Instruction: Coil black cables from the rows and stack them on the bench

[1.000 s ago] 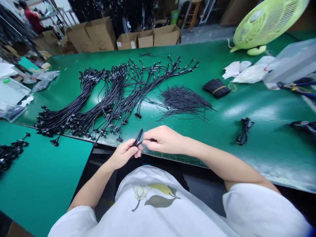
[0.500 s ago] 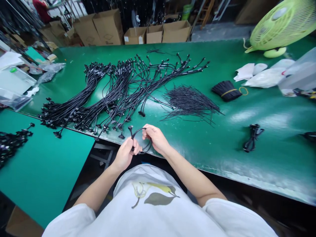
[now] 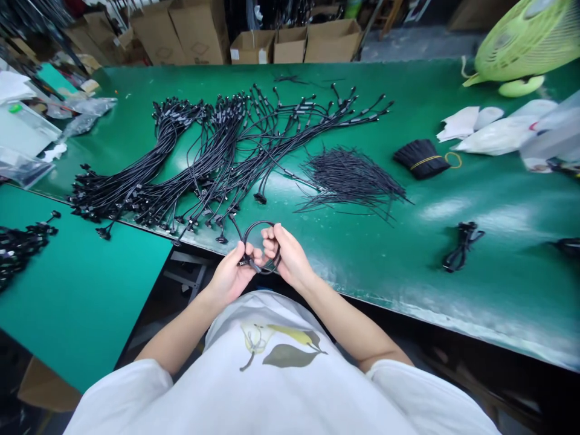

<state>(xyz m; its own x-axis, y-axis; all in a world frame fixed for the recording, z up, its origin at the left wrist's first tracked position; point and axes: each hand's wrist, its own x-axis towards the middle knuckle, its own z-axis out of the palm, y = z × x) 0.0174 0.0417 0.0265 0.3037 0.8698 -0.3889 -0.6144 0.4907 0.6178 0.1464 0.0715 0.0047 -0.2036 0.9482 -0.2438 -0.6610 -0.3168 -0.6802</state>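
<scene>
A black cable (image 3: 257,223) is bent into a round loop between my hands, just over the table's front edge. My left hand (image 3: 238,269) pinches it on the left, where a connector end sticks up past the fingers. On the loop's right side, my right hand (image 3: 287,254) is closed around the cable with the thumb on top. Beyond them lie long bundles of black cables (image 3: 212,163) with connectors at both ends. To their right is a loose heap of thin black ties (image 3: 353,178).
A banded bundle of black ties (image 3: 421,159) and one coiled, tied cable (image 3: 463,246) lie on the green table (image 3: 362,260) to the right. A yellow-green fan (image 3: 525,42) stands at the back right. Cardboard boxes (image 3: 333,42) line the far side. More black connectors (image 3: 20,248) lie at left.
The cable has been drawn into a rounder, fuller loop. My right hand has turned with its fingers curled inward, and my left hand has shifted slightly along the cable. The camera view has tilted a little.
</scene>
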